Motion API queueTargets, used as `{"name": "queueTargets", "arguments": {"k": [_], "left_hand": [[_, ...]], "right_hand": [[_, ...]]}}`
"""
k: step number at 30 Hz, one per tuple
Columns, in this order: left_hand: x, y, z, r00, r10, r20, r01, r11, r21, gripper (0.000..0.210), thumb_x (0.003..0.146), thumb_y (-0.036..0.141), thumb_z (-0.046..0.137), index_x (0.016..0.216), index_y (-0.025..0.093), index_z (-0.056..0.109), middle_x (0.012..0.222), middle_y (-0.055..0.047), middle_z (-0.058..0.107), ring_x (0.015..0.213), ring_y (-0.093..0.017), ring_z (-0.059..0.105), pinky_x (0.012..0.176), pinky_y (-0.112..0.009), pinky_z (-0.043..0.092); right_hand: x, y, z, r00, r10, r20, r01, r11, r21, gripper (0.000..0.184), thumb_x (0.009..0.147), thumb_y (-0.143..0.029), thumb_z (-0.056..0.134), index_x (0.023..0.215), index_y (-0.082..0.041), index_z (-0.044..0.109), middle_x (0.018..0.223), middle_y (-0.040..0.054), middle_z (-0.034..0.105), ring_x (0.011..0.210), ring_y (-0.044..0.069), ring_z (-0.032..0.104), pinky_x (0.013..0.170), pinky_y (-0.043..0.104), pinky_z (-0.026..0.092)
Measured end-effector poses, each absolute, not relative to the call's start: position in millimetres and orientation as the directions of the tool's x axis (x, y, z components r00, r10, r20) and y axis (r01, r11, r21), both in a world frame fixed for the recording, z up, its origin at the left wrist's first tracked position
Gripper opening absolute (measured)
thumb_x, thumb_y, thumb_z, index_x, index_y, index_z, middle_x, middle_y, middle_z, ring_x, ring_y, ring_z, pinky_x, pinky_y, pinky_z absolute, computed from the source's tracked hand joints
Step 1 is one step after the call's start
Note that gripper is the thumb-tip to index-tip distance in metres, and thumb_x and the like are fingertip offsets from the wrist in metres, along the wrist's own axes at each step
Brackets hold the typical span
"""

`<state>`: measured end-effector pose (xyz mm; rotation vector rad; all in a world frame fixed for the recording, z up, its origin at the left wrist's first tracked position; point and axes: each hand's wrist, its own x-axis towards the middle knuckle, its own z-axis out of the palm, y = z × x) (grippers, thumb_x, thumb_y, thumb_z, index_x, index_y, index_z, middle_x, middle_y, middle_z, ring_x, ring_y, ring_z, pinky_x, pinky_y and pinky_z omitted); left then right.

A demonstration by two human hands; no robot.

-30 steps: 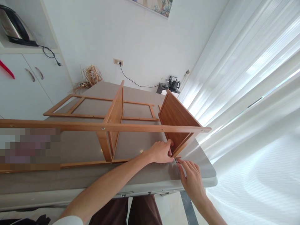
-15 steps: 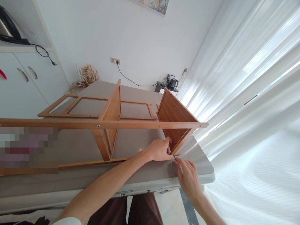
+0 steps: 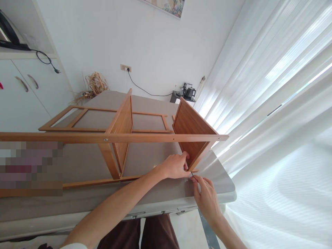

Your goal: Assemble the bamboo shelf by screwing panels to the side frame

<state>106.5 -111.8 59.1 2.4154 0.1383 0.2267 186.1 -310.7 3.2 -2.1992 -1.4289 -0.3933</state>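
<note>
A wooden shelf frame (image 3: 145,138) lies on its side on the table, with a middle shelf (image 3: 124,119) and an end shelf (image 3: 194,119) standing between its rails. My left hand (image 3: 176,166) is closed around the near lower corner of the end shelf, its thumb by the joint with the lower rail. Close beside it, my right hand (image 3: 206,195) pinches a thin dark metal tool (image 3: 192,175), shaped like a hex key, against that joint. Its tip is hidden at the joint. Screw heads show along the upper rail.
Flat on the grey table (image 3: 155,193) behind lies another wooden frame (image 3: 75,117). Dried stalks (image 3: 95,83) rest at the table's far left. A black kettle (image 3: 190,91) stands beyond the far edge. White curtains (image 3: 280,138) hang at the right.
The whole view has shifted slightly left. Both hands stay at the same corner, with the right fingers only slightly repositioned around the tool.
</note>
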Motion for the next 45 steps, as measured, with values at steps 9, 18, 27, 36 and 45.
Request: {"name": "queueTargets", "arguments": {"k": [9, 18, 27, 36, 45], "left_hand": [[105.3, -112.3, 61.7, 0.978, 0.167, 0.125, 0.041, -0.742, 0.67, 0.048, 0.073, 0.042, 0.069, 0.111, 0.024, 0.046, 0.093, 0.002, 0.074, 0.084, -0.023, 0.07, 0.067, -0.03, 0.045], [105.4, -113.9, 63.2, 0.979, 0.172, 0.108, 0.065, -0.768, 0.637, 0.048, 0.074, 0.04, 0.069, 0.111, 0.023, 0.045, 0.092, 0.001, 0.074, 0.084, -0.023, 0.07, 0.067, -0.031, 0.047], [104.5, -114.7, 62.6, 0.981, 0.165, 0.105, 0.06, -0.764, 0.643, 0.049, 0.073, 0.038, 0.071, 0.112, 0.023, 0.046, 0.092, 0.002, 0.074, 0.087, -0.023, 0.07, 0.069, -0.03, 0.047], [106.7, -112.4, 55.7, 0.99, 0.094, 0.105, -0.001, -0.74, 0.673, 0.047, 0.074, 0.034, 0.069, 0.112, 0.022, 0.043, 0.092, 0.0, 0.073, 0.085, -0.022, 0.07, 0.068, -0.029, 0.048], [109.1, -104.4, 41.3, 0.994, 0.029, 0.103, -0.051, -0.719, 0.693, 0.043, 0.08, 0.035, 0.067, 0.114, 0.023, 0.042, 0.095, 0.0, 0.073, 0.086, -0.02, 0.07, 0.071, -0.028, 0.047]], "right_hand": [[175.0, -307.2, 2.7, 0.689, 0.681, 0.247, 0.661, -0.451, -0.6, 0.027, 0.099, -0.043, 0.04, 0.108, -0.027, 0.06, 0.101, 0.0045, 0.073, 0.095, 0.023, 0.067, 0.068, 0.032, 0.052], [162.4, -294.0, 16.4, 0.768, 0.636, -0.068, 0.104, -0.228, -0.968, 0.042, 0.085, -0.061, 0.059, 0.098, -0.021, 0.063, 0.096, 0.0077, 0.073, 0.082, 0.025, 0.072, 0.069, 0.032, 0.052], [152.3, -287.9, 13.7, 0.736, 0.562, -0.377, -0.498, 0.074, -0.864, 0.041, 0.066, -0.046, 0.084, 0.092, -0.021, 0.064, 0.089, 0.0023, 0.073, 0.086, 0.02, 0.073, 0.057, 0.022, 0.051], [151.1, -287.9, 8.5, 0.795, 0.5, -0.344, -0.464, 0.135, -0.876, 0.042, 0.064, -0.041, 0.086, 0.088, -0.023, 0.055, 0.09, 0.0038, 0.074, 0.097, 0.023, 0.072, 0.069, 0.025, 0.056], [154.8, -286.2, 8.3, 0.798, 0.568, -0.202, -0.199, -0.068, -0.978, 0.045, 0.068, -0.045, 0.082, 0.095, -0.019, 0.06, 0.091, 0.0066, 0.073, 0.093, 0.025, 0.071, 0.066, 0.028, 0.056]]}}
